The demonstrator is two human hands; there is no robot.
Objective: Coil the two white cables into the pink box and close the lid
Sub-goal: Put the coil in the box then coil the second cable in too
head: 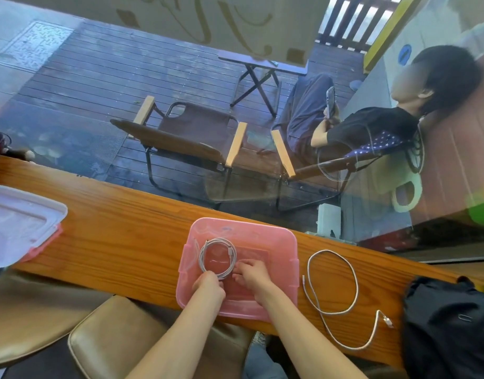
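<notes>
The open pink box sits on the wooden counter in front of me. A coiled white cable lies inside it, toward its left side. My left hand pinches the coil's near edge. My right hand rests inside the box, fingertips touching the coil's right side. The second white cable lies loose and uncoiled on the counter, just right of the box. The translucent lid with pink clips lies at the far left of the counter.
A black bag sits on the counter at the right end. A window pane runs along the counter's far edge; beyond it are folding chairs and a seated person. A tan stool stands below me.
</notes>
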